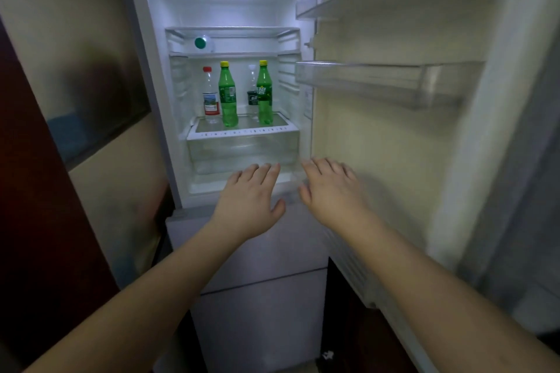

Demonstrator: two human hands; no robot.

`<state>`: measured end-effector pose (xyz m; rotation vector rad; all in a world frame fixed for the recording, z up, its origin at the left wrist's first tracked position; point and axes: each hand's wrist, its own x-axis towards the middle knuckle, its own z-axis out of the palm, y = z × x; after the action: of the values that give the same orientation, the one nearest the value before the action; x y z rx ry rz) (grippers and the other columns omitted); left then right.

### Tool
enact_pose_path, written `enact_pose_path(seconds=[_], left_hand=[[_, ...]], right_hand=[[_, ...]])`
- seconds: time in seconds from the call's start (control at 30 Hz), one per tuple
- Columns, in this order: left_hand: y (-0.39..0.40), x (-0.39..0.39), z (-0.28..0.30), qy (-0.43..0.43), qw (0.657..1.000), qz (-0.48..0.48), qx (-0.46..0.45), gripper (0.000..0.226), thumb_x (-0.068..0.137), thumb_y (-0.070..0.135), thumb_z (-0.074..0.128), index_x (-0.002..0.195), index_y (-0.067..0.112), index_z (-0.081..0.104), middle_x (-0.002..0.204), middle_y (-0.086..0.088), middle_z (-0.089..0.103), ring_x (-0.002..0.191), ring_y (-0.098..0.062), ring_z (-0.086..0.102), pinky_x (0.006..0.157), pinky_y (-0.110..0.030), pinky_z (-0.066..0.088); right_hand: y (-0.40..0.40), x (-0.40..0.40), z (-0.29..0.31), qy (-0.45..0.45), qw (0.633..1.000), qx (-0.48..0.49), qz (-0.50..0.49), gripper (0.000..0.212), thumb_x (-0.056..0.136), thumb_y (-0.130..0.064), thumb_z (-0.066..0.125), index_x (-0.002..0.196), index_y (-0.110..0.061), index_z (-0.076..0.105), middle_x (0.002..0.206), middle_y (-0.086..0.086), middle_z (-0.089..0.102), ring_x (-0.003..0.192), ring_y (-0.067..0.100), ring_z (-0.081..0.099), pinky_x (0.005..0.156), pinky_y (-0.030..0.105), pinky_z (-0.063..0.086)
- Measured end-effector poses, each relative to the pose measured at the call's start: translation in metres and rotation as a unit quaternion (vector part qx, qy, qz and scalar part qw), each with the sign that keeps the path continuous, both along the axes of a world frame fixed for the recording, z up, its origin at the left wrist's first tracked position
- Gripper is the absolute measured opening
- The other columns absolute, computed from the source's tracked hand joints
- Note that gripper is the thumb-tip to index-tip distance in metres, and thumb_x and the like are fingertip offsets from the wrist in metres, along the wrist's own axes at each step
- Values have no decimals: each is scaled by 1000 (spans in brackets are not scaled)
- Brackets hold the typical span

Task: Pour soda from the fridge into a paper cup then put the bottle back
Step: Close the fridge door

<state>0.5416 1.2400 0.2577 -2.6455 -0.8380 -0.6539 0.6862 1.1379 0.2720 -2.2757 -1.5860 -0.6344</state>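
The fridge (157,76) stands open in front of me, its inside lit. On the glass shelf (242,132) stand two green soda bottles with yellow caps, one at the left (228,97) and one at the right (264,94). A clear bottle with a red cap (210,94) stands left of them, and another clear bottle (252,91) stands behind, between the green ones. My left hand (251,191) and my right hand (330,188) are stretched forward below the shelf, fingers straight, holding nothing. No paper cup is in view.
The fridge door (394,145) is swung open at the right, with transparent door racks (391,82). A green-capped bottle (201,43) lies on the upper shelf. A transparent drawer (242,154) sits under the glass shelf. A dark cabinet (33,191) stands at the left.
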Motion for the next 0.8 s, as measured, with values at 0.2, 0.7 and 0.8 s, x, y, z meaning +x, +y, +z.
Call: enact_pose_path(seconds=[0.2,0.7,0.8], left_hand=[[-89,18,1,-7,1000,-4,-11,80,83,56,27,147,11,42,139,-8,56,129,-28,51,101,-43,41],[-206,33,-1,-4,995,-96,24,68,83,52,40,135,9,56,127,-6,64,117,-26,60,92,-41,49],[-225,38,0,-2,991,-132,28,68,82,51,41,135,11,57,127,-5,64,116,-25,61,90,-40,49]], right_hand=[[-95,-2,-6,17,999,16,25,52,88,-36,52,135,-15,48,134,9,52,127,31,43,107,46,30],[-237,-3,-3,3,1000,13,0,55,95,-40,44,145,-20,36,152,3,33,140,23,25,114,39,18],[-259,-3,-1,11,1000,5,-28,54,95,-42,42,144,-21,37,150,1,35,139,22,26,112,38,19]])
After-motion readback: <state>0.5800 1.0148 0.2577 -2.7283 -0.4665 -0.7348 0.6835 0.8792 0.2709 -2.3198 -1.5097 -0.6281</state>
